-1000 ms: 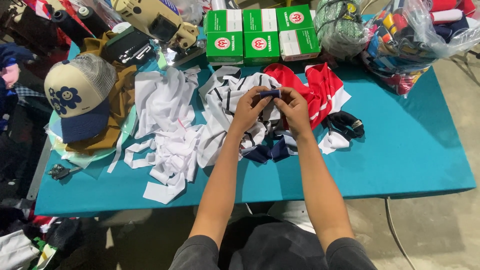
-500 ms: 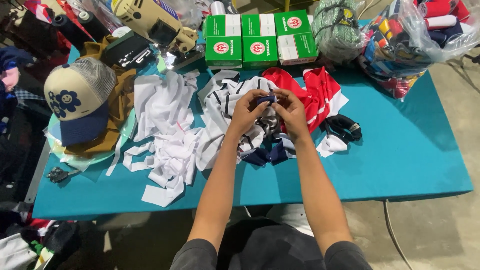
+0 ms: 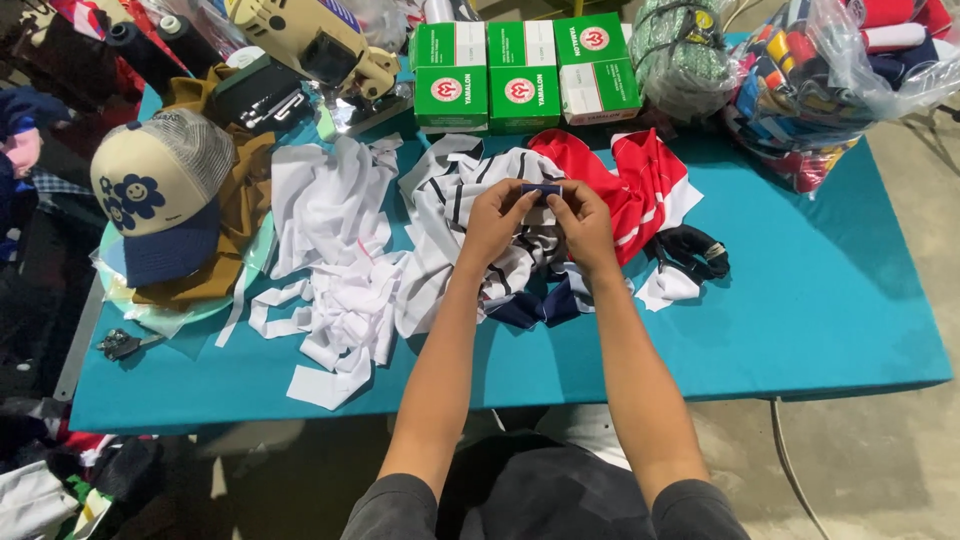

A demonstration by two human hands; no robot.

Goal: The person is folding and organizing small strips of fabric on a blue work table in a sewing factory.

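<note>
**Pinching a small navy strip over the fabric pile**

Holding a short navy fabric strip [image 3: 541, 189] between them, the left hand [image 3: 498, 217] and the right hand [image 3: 582, 222] meet just above the middle of the frame, fingers closed narrowly on either end so the piece stays stretched flat and level, where the eyes can check it. Both forearms run up from the lower centre, lifted slightly off the table.

Directly under the hands lies a white cloth with dark stripes [image 3: 455, 215], bunched rather than spread, with dark navy scraps [image 3: 535, 305] poking out below the wrists. To the right of centre, touching that heap, sits red-and-white fabric [image 3: 630, 185], and beside it a black strap-like piece [image 3: 692, 250] with a small white scrap. Left of centre, a loose spill of white offcuts [image 3: 335, 270] trails toward the lower left, looking like trimmings pushed aside.

All of it rests on a teal table [image 3: 820, 310]. Along the top edge stand three green and white boxes [image 3: 520, 75], lined up side by side within reach. At upper left, a cream cutting machine [image 3: 310, 40] sits near a cream and navy cap [image 3: 155, 195] resting on brown cloth. At upper right, a clear bag of coloured spools [image 3: 830, 70] slumps beside a netted bundle [image 3: 680, 45].
</note>
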